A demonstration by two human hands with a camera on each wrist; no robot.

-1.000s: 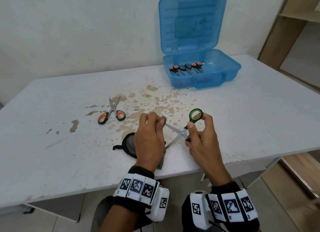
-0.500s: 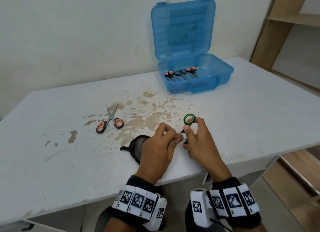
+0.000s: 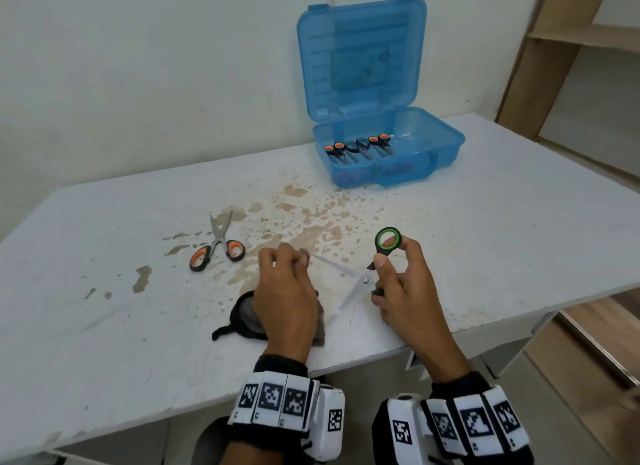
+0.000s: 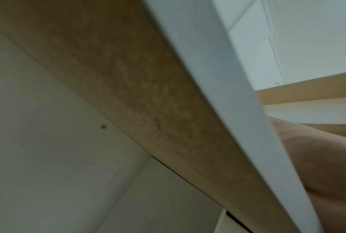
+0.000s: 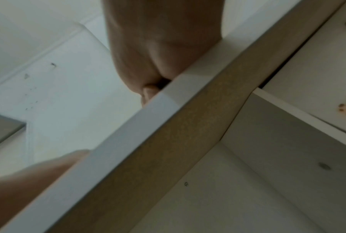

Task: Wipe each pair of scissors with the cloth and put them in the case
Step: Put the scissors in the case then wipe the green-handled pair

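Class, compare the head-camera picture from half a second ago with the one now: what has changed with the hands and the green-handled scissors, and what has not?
The left hand, pinching the grey cloth, has slid away from the right hand toward the blade tip, baring the open blades of the green-handled scissors. The right hand holds the handles as before. The orange-handled scissors on the white table and those in the open blue plastic case stayed put.

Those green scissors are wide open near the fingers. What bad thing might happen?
The green scissors are spread open while the left hand pinches the cloth at a blade tip, so a slip might nick a finger. The right hand holds them close to the table edge; if dropped, they could fall off.
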